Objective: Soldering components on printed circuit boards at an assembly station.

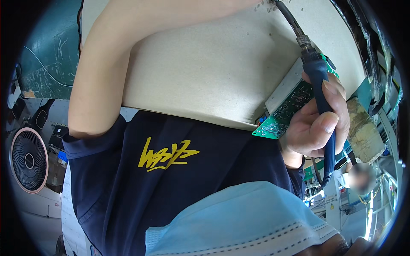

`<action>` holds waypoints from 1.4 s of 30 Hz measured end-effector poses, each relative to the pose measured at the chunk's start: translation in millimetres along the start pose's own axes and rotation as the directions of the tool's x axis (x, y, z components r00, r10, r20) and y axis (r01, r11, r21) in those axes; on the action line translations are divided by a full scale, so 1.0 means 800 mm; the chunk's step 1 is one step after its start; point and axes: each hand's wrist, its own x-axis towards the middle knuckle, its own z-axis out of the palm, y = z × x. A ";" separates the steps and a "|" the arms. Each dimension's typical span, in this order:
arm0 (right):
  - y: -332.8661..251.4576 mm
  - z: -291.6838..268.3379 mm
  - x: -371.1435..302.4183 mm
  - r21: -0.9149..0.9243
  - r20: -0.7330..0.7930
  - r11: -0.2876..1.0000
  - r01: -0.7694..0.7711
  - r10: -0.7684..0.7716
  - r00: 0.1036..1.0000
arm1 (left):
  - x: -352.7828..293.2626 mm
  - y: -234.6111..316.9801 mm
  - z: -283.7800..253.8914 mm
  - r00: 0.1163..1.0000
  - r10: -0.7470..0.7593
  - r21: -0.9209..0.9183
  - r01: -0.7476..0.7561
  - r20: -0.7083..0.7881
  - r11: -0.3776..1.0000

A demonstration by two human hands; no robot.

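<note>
My right hand (318,123) is wrapped around the dark blue handle of a soldering iron (317,72), its fingers closed. The iron points up and away, its thin end reaching the top edge of the picture. Just left of this hand, a green circuit board (284,112) stands tilted at the table's near right edge, solder joints showing. A flat grey metal plate (286,87) lies along its left side. Whether my fingers touch the board I cannot tell. My left forearm (171,15) stretches across the far side of the table, and the hand lies beyond the top edge.
The pale tabletop (192,77) has dark specks near the iron's tip. A green worn surface (49,51) with a thin white wire adjoins at left. A round fan (29,160) stands lower left. At right are a worn brown block (365,132) and metal frames.
</note>
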 end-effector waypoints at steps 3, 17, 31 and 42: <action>0.000 0.001 0.000 0.008 -0.006 1.000 0.012 -0.012 1.000 | 0.007 -0.006 -0.007 0.999 -0.014 -0.134 0.019 0.039 0.991; -0.005 0.001 -0.002 0.011 0.023 1.000 -0.011 0.011 1.000 | 0.003 0.004 -0.012 0.998 0.052 0.098 -0.049 -0.026 0.994; 0.001 0.002 -0.005 0.031 -0.006 0.998 0.052 -0.052 0.999 | 0.005 0.008 -0.018 0.995 -0.057 -0.073 0.062 0.077 0.995; 0.001 -0.006 -0.003 -0.007 0.061 0.998 0.055 -0.054 0.997 | 0.006 0.010 -0.022 0.994 -0.040 -0.035 0.044 0.106 0.998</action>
